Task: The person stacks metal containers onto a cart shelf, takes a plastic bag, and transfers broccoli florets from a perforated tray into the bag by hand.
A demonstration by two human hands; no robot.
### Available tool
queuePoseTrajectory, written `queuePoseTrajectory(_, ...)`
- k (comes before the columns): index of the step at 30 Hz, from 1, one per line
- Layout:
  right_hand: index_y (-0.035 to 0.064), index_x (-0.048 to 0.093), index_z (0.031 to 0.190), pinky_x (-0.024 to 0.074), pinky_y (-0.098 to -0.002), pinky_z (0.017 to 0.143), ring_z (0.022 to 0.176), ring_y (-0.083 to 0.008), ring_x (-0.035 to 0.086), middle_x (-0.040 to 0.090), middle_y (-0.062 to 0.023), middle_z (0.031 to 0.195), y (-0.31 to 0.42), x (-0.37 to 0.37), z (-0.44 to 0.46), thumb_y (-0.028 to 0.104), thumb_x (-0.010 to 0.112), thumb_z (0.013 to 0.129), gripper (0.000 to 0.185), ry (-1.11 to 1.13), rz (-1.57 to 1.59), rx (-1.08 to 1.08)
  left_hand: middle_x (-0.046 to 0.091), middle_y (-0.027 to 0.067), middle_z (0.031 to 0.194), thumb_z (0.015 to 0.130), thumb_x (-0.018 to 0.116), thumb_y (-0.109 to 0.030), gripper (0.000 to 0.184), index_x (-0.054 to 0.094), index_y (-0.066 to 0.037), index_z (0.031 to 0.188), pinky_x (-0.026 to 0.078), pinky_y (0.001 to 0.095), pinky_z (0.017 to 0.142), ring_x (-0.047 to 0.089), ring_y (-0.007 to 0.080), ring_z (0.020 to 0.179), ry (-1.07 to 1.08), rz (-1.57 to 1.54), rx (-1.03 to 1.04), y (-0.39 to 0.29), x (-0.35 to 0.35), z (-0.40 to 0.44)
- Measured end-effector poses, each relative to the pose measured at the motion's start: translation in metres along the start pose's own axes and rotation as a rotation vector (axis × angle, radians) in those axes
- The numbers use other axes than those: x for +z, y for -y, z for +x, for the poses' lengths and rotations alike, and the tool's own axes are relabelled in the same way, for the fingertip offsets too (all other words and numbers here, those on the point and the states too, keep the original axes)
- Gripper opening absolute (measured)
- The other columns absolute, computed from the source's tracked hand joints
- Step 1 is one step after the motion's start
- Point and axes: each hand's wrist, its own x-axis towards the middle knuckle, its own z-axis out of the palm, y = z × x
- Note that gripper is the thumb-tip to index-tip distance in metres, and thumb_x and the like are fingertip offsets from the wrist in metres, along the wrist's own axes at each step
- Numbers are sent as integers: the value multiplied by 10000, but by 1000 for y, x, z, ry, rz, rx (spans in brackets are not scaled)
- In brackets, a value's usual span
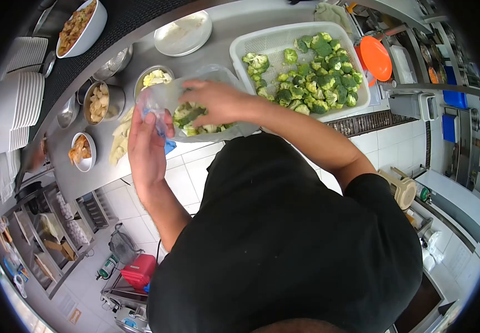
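Clear plastic bag (169, 95), long axis crosswise, broccoli (187, 114) inside

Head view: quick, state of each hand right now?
Left hand: closed, holding the clear plastic bag.
Right hand: at green broccoli florets in the bag; grip cannot be told.

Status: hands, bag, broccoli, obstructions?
Left hand gripping clear plastic bag. Right hand on broccoli florets in the bag. White basket to the bag's right; nothing visibly blocking the hands.
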Motion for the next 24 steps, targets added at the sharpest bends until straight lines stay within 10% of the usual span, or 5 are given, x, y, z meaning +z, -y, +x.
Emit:
queuePoseTrajectory(6, 138, 701, 1145, 529, -448, 972, 1165, -293, 648, 652, -80, 1319, -79, -91, -15, 311, 712, 878, 318, -124, 112, 442, 648, 82, 1011, 1031, 565, -195, 520, 448, -13, 1504, 450, 273, 757, 570, 131, 869, -81, -130, 22, 1, -8, -7)
queuePoseTrajectory(15, 164, 495, 1479, 494, -497, 1076, 1322, -437, 500, 419, -135, 1559, -146, -63, -35, 459, 921, 611, 1010, 506, -366, 363, 643, 78, 1001, 1034, 575, -204, 492, 470, -17, 1477, 449, 274, 763, 552, 136, 853, -7, -105, -3, 3, -7, -3)
queuePoseTrajectory(24, 117, 494, 1485, 492, -528, 1052, 1285, -470, 508, 421, -219, 1511, -135, -49, -66, 469, 965, 530, 1121, 413, -444, 249, 636, 86, 1009, 1032, 585, -210, 524, 449, -9, 1497, 442, 281, 772, 554, 142, 904, -19, -118, 2, 7, -2, -1)
